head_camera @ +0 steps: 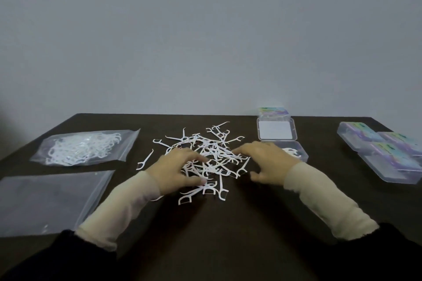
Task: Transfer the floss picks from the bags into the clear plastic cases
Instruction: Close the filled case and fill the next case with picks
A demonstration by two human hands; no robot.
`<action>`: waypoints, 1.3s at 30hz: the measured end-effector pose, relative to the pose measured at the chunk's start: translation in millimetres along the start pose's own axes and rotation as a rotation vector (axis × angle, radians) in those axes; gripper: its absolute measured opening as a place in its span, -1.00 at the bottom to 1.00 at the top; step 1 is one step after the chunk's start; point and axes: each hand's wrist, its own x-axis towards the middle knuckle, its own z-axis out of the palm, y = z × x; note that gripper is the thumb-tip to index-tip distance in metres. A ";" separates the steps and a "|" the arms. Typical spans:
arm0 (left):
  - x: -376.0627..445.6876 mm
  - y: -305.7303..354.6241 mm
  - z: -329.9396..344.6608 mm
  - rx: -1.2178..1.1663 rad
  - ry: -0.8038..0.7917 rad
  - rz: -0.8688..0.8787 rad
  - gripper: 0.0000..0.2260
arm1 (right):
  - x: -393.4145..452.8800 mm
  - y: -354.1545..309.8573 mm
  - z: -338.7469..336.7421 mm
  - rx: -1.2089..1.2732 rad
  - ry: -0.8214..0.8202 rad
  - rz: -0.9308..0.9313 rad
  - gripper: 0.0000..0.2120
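Your left hand (180,167) and right hand (265,162) rest with fingers loosely curled on the loose floss picks (212,157) mid-table – gripping nothing clearly – beside the open clear case (294,153)

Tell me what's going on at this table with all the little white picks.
A person is sorting floss picks into clear cases. Both hands, left hand and right hand, rest on a loose pile of floss picks spread on the dark table. A full bag lies far left, an emptied bag nearer. An open case behind the right hand holds a few picks. Closed cases are stacked to the right.
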 end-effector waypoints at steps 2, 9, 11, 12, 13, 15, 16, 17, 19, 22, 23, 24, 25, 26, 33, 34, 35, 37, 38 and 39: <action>-15.8 -11.2 -5.3 0.076 -0.119 -0.011 0.00 | 4.9 -3.5 -2.0 -0.107 -0.072 0.046 -0.36; -26.2 -23.2 -1.8 0.100 -0.073 -0.105 -0.18 | 11.0 0.3 0.8 -0.138 -0.115 0.059 -0.51; -21.3 -22.5 -1.2 0.114 -0.065 -0.118 -0.25 | 11.1 -3.9 4.7 -0.015 -0.148 0.021 -0.41; -19.2 -21.9 -1.3 0.115 -0.068 -0.118 -0.26 | 12.5 -6.3 6.6 0.030 -0.170 0.005 -0.38; -17.6 -21.5 -1.1 0.107 -0.068 -0.119 -0.28 | 15.4 -9.0 8.7 0.058 -0.188 -0.010 -0.36; -14.1 -21.0 0.1 0.089 -0.056 -0.110 -0.32 | 22.9 -13.4 11.7 0.064 -0.195 -0.031 -0.35; -12.9 -20.6 0.2 0.079 -0.043 -0.102 -0.35 | 26.9 -16.5 11.7 0.055 -0.187 -0.038 -0.37; -11.6 -20.0 1.0 0.062 -0.027 -0.093 -0.38 | 29.7 -19.6 11.3 0.054 -0.173 -0.042 -0.41; -10.1 -19.5 2.3 0.012 0.019 -0.063 -0.48 | 33.8 -26.1 10.0 0.090 -0.134 -0.054 -0.51; -11.6 -20.7 3.1 -0.025 0.087 -0.012 -0.60 | 32.8 -31.2 8.7 0.066 -0.051 -0.057 -0.59; -12.6 -22.0 1.9 -0.033 0.110 -0.008 -0.62 | 32.4 -30.9 8.6 0.054 -0.019 -0.037 -0.55; -13.9 -22.9 -0.8 -0.037 0.132 -0.011 -0.62 | 32.3 -30.4 8.9 0.067 -0.002 -0.003 -0.49; -14.8 -24.0 -3.9 -0.031 0.146 -0.022 -0.61 | 33.0 -29.6 9.3 0.096 -0.006 0.034 -0.42; -15.5 -25.0 -6.4 -0.014 0.143 -0.041 -0.59 | 34.4 -29.1 9.9 0.123 -0.029 0.067 -0.36; -11.7 -25.6 0.4 0.021 0.044 -0.130 -0.51 | 48.2 -47.1 17.9 0.220 -0.071 0.175 -0.39; -10.8 -24.6 1.4 -0.002 0.060 -0.132 -0.51 | 49.5 -49.5 19.8 0.242 -0.054 0.165 -0.46; -10.3 -23.8 1.9 -0.028 0.072 -0.136 -0.51 | 50.3 -51.0 21.0 0.272 -0.039 0.153 -0.51; -10.8 -22.1 1.7 -0.122 0.097 -0.132 -0.54 | 49.5 -51.5 20.7 0.321 -0.008 0.138 -0.57; -11.5 -21.7 0.3 -0.167 0.117 -0.119 -0.58 | 48.1 -50.8 19.4 0.324 0.010 0.144 -0.58; -12.3 -22.5 -1.4 -0.175 0.137 -0.095 -0.62 | 46.1 -50.0 17.5 0.305 0.023 0.162 -0.56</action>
